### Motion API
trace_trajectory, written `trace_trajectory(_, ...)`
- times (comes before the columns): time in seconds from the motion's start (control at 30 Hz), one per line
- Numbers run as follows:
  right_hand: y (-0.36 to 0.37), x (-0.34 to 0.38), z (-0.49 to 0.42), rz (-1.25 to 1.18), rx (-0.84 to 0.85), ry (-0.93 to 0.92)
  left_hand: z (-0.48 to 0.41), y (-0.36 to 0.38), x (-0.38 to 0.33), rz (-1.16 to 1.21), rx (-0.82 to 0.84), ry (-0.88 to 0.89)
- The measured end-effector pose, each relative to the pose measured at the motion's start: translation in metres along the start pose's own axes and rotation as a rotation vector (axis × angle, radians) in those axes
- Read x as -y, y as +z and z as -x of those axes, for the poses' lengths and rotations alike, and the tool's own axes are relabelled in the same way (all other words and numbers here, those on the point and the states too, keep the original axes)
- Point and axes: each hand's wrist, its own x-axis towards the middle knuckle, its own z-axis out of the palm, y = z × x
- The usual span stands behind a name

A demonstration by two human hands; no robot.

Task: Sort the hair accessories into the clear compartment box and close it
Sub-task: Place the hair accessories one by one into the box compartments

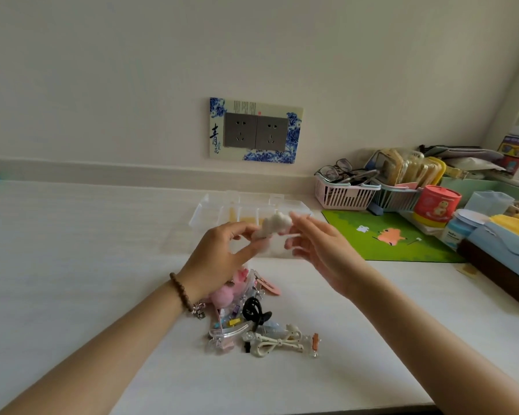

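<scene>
A white plush clip (271,227) is up in the air between the person's two hands, right over the near edge of the box (210,209). The left hand (219,253) has it, thumb and fingertips pinching the fluffy part. The right hand (321,244) comes in from the other side with fairly straight fingers, tips at the plush. A thin white strip sticks out toward it, but the blur hides whether that hand grips the strip or only touches it.

The box sits open on the table (72,250) just beyond the hands, against the back ledge. A couple of its compartments show something yellowish, and the rest are too clear and pale to read.

From where things lie, I'd say sorting has barely begun. One piece is being looked over or straightened before it goes in. The next move calls for choosing a compartment roomy enough for the plush and lowering it in so nothing pokes above the dividers, or the lid may not shut later.

Nearer the person, under the left wrist, the pile (252,319) waits: a pink plush (225,292), a black tie (253,308), a white cord (277,342) and small clips. Off to the right lie a green mat (387,235) and baskets (342,194).
</scene>
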Motion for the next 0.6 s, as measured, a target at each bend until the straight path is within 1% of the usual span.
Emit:
trace_trajectory(0.07,0.002,0.004,-0.004,0.154,-0.056,-0.154,-0.002,0.0,0.003,0.081,-0.024,-0.084)
trace_trajectory(0.1,0.004,0.006,-0.007,0.214,-0.046,-0.2,-0.004,0.0,0.004,0.096,-0.023,-0.097)
trace_trajectory(0.2,0.009,0.006,-0.016,0.296,0.024,-0.25,-0.005,0.004,0.0,0.142,0.006,-0.077)
trace_trajectory(0.27,0.006,0.007,-0.025,0.28,0.019,-0.237,-0.006,0.004,0.001,0.132,-0.008,-0.051)
trace_trajectory(0.33,-0.005,0.013,-0.036,0.262,-0.063,-0.246,-0.008,0.0,0.006,0.044,-0.044,-0.017)
trace_trajectory(0.37,-0.013,0.018,-0.044,0.301,-0.132,-0.27,-0.009,-0.003,0.01,-0.019,-0.061,-0.005)
trace_trajectory(0.43,-0.031,0.023,-0.061,0.454,-0.251,-0.296,-0.012,-0.008,0.02,-0.152,-0.09,-0.001)
trace_trajectory(0.47,-0.038,0.024,-0.069,0.527,-0.282,-0.289,-0.013,-0.01,0.024,-0.198,-0.105,-0.002)
trace_trajectory(0.53,-0.046,0.02,-0.081,0.627,-0.289,-0.267,-0.014,-0.013,0.032,-0.255,-0.133,0.003)
trace_trajectory(0.6,-0.045,0.014,-0.087,0.673,-0.251,-0.246,-0.015,-0.014,0.038,-0.313,-0.156,0.022)
